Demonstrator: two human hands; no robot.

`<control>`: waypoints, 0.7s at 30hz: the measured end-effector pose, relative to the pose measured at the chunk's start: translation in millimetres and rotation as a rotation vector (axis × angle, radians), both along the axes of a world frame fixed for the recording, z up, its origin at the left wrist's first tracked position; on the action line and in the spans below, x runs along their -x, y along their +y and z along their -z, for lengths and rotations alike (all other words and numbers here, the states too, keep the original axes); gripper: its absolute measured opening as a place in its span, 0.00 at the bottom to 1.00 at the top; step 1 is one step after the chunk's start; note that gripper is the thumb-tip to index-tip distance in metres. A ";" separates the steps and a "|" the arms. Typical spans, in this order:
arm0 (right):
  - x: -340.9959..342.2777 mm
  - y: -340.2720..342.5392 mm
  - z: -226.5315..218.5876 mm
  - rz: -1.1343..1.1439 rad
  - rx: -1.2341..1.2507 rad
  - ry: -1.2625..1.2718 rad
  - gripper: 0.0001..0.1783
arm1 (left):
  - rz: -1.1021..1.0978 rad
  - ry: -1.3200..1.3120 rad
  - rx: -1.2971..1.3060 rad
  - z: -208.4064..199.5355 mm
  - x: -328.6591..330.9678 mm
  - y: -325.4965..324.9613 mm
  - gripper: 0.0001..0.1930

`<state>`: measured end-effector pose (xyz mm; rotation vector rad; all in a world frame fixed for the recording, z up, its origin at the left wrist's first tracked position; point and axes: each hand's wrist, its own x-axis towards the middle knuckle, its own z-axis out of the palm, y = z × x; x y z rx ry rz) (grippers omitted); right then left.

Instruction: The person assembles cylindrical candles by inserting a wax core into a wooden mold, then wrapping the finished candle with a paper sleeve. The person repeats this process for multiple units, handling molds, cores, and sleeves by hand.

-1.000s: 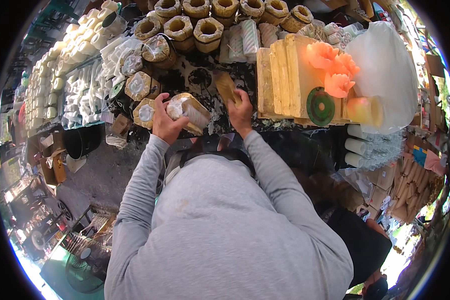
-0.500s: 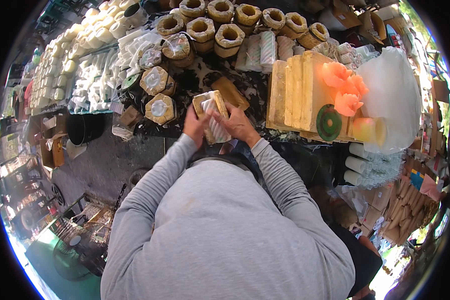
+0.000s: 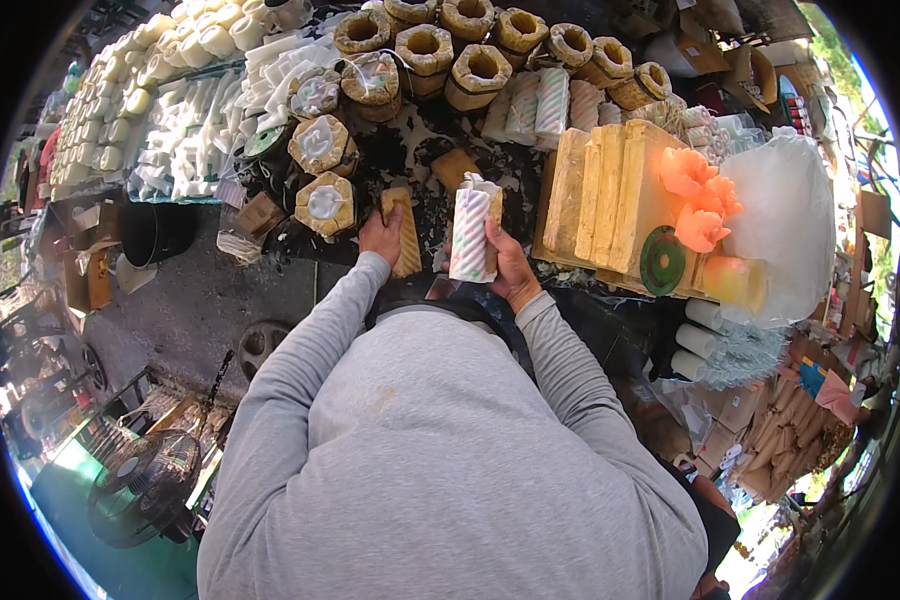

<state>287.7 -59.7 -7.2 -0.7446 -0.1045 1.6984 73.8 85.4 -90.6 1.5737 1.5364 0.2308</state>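
A spiral-striped candle is held in the right hand at the near edge of a dark, wax-flecked table, the thumb laid against its right side and the fingers wrapped behind. A strip of yellowish material is seen along the candle's right edge, between it and the palm; whether a whole piece is cupped behind cannot be told. A yellow mould piece is gripped at its left side by the left hand, its diagonally grooved face turned up. The relation that counts is plainly set out: the candle is placed to the right of the mould piece, a gap of dark table left between them, and both long axes are pointed away from the body, nearly parallel — the right hand nearer the candle, the left nearer the piece. Just past the candle's far end, a loose block is left on the table, touched by neither hand. The left hand is flanked by a white-filled hexagonal mould; yellow slabs are stacked to the right.
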 end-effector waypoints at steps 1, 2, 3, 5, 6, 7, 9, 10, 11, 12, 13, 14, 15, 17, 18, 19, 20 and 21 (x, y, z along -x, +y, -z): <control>1.6 2.4 -1.8 0.028 0.044 -0.084 0.32 | 0.036 -0.019 -0.014 2.7 -3.9 4.4 0.37; 3.6 5.6 -2.5 0.059 0.066 -0.167 0.31 | 0.058 -0.032 -0.039 2.6 -7.1 7.9 0.36; 6.4 8.6 -2.2 0.088 0.041 -0.225 0.30 | 0.081 -0.029 -0.041 -0.7 -8.9 9.5 0.35; 12.0 16.5 0.8 0.103 0.097 -0.329 0.30 | 0.125 -0.034 -0.192 -16.1 -10.7 4.0 0.32; 15.1 20.6 2.5 0.099 0.104 -0.396 0.30 | 0.157 -0.024 -0.242 -27.1 -12.1 -0.9 0.31; 17.7 24.3 3.6 0.092 0.120 -0.461 0.31 | 0.149 -0.086 -0.340 -39.3 -12.9 -6.2 0.30; 22.9 29.8 2.3 0.062 0.108 -0.523 0.36 | 0.143 -0.201 -0.520 -63.1 -11.9 -18.6 0.28; 25.9 32.4 -0.1 0.052 0.077 -0.560 0.36 | 0.136 -0.267 -0.189 -71.9 -13.7 -20.9 0.29; 29.0 34.0 -3.9 0.044 0.041 -0.586 0.36 | 0.119 -0.388 0.071 -77.4 -17.1 -20.1 0.28; 31.2 36.9 -8.0 0.008 0.030 -0.573 0.39 | 0.087 -0.512 0.307 -79.9 -20.5 -16.3 0.28; 33.6 39.4 -12.7 -0.026 0.046 -0.642 0.39 | 0.058 -0.660 0.544 -80.2 -23.3 -12.7 0.28; 34.4 42.3 -17.4 -0.059 0.053 -0.704 0.39 | 0.070 -0.658 0.553 -78.9 -21.5 -7.7 0.26; 34.2 45.7 -21.6 -0.088 0.045 -0.763 0.39 | 0.072 -0.664 0.578 -76.1 -20.7 -4.6 0.26; 29.5 49.4 -29.3 -0.164 -0.005 -0.680 0.40 | 0.068 -0.720 0.589 -69.5 -17.0 -3.6 0.26; 27.7 51.1 -31.8 -0.204 -0.061 -0.631 0.40 | 0.063 -0.731 0.585 -67.2 -13.9 -4.7 0.26; 25.5 52.7 -33.5 -0.226 -0.013 -0.567 0.40 | 0.061 -0.742 0.579 -65.6 -11.9 -6.5 0.26; 23.9 54.2 -34.2 -0.254 0.009 -0.506 0.40 | 0.050 -0.746 0.581 -64.6 -11.7 -7.8 0.26; 23.3 55.1 -34.4 -0.274 0.060 -0.448 0.40 | 0.039 -0.770 0.577 -64.7 -12.0 -9.3 0.27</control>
